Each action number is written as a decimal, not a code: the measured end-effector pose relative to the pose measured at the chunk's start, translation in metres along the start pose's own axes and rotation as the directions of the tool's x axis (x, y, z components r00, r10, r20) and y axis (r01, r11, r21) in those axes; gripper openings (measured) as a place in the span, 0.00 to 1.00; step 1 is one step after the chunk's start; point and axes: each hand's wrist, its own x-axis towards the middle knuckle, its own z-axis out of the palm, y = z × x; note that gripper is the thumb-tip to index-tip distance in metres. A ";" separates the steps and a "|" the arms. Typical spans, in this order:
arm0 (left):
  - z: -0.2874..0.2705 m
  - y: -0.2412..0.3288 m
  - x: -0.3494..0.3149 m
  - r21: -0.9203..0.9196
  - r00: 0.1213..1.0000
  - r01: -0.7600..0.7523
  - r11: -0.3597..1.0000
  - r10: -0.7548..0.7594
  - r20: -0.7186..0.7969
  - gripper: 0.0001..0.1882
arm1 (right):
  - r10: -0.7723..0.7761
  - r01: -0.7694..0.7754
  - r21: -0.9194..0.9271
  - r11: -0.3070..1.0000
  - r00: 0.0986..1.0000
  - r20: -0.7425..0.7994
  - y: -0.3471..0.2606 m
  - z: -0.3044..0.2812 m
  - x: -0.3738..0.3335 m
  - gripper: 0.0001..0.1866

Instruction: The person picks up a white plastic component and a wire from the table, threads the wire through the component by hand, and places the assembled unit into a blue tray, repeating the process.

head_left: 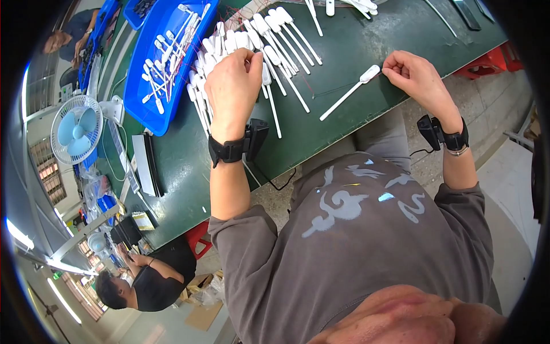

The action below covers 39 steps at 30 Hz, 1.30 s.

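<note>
Pinching one white stick [350, 93], two hands

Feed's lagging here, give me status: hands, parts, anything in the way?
Left hand pinching into the white spoon-shaped pieces. Right hand pinched at thin thread beside single white piece. Nothing between them.
</note>
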 end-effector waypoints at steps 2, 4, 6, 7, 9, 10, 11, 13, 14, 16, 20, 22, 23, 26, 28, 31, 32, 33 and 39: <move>0.003 0.003 -0.001 -0.004 0.996 -0.086 0.996 0.086 -0.009 0.09 | 0.017 -0.017 -0.030 0.999 1.000 -0.002 0.000 0.000 -0.002 0.07; 0.008 0.010 -0.005 -0.030 0.984 -0.177 0.984 0.178 0.031 0.07 | -0.297 0.229 -0.264 0.937 0.921 -0.254 0.006 0.001 -0.003 0.09; 0.013 0.017 -0.009 -0.091 0.928 -0.352 0.932 0.360 0.097 0.05 | -0.452 0.310 -0.397 0.864 0.826 -0.337 0.005 0.001 -0.006 0.10; 0.015 0.018 -0.011 -0.095 0.929 -0.348 0.933 0.357 0.100 0.05 | -0.450 0.316 -0.373 0.872 0.818 -0.358 -0.006 -0.001 -0.007 0.10; 0.022 0.020 -0.012 -0.010 0.885 -0.456 0.890 0.455 0.095 0.06 | -0.441 0.324 -0.328 0.887 0.803 -0.401 -0.024 -0.004 -0.008 0.12; 0.024 0.021 -0.012 0.032 0.858 -0.509 0.860 0.504 0.094 0.06 | -0.438 0.320 -0.330 0.888 0.806 -0.399 -0.024 -0.003 -0.009 0.12; 0.022 0.024 -0.015 0.027 0.858 -0.509 0.860 0.505 0.094 0.06 | -0.386 0.337 -0.195 0.921 0.854 -0.349 -0.024 -0.003 -0.011 0.14; 0.012 0.034 -0.023 0.042 0.856 -0.516 0.856 0.512 0.076 0.09 | -0.289 0.315 0.081 0.946 0.929 -0.232 -0.021 -0.001 -0.012 0.16; 0.008 0.039 -0.028 0.049 0.854 -0.519 0.853 0.516 0.068 0.11 | -0.280 0.305 0.078 0.949 0.931 -0.236 -0.023 0.001 -0.012 0.16; 0.009 0.044 -0.038 0.011 0.820 -0.572 0.820 0.572 0.023 0.12 | -0.137 0.097 0.567 0.818 0.990 0.028 -0.034 0.007 -0.008 0.18; 0.014 0.056 -0.053 -0.055 0.732 -0.681 0.730 0.676 -0.088 0.15 | -0.126 -0.241 0.840 0.486 0.932 0.340 -0.051 0.025 0.004 0.21; 0.017 0.060 -0.058 -0.072 0.676 -0.737 0.672 0.729 -0.113 0.16 | -0.144 -0.337 0.859 0.385 0.897 0.417 -0.052 0.031 0.006 0.21; 0.019 0.060 -0.060 -0.075 0.679 -0.734 0.675 0.725 -0.113 0.16 | -0.133 -0.314 0.881 0.355 0.915 0.380 -0.052 0.034 0.006 0.21; 0.026 0.058 -0.065 -0.111 0.671 -0.740 0.663 0.721 -0.170 0.17 | -0.107 -0.267 0.916 0.299 0.945 0.310 -0.047 0.037 0.008 0.21; 0.019 0.057 -0.066 -0.072 0.702 -0.709 0.701 0.693 -0.161 0.17 | -0.121 -0.195 0.811 0.551 0.943 0.309 -0.039 0.032 0.008 0.19; 0.013 0.056 -0.068 0.011 0.754 -0.646 0.763 0.640 -0.148 0.17 | -0.130 -0.195 0.708 0.679 0.917 0.378 -0.039 0.029 -0.004 0.17; 0.015 0.056 -0.068 0.010 0.749 -0.649 0.760 0.642 -0.164 0.17 | -0.131 -0.235 0.680 0.694 0.889 0.440 -0.046 0.025 -0.011 0.16; 0.017 0.057 -0.068 0.008 0.744 -0.653 0.757 0.644 -0.179 0.17 | -0.129 -0.272 0.651 0.709 0.857 0.499 -0.049 0.023 -0.015 0.15; 0.024 0.065 -0.066 0.015 0.721 -0.658 0.753 0.636 -0.275 0.13 | -0.242 -0.053 0.598 0.800 0.883 0.402 -0.035 0.042 -0.016 0.11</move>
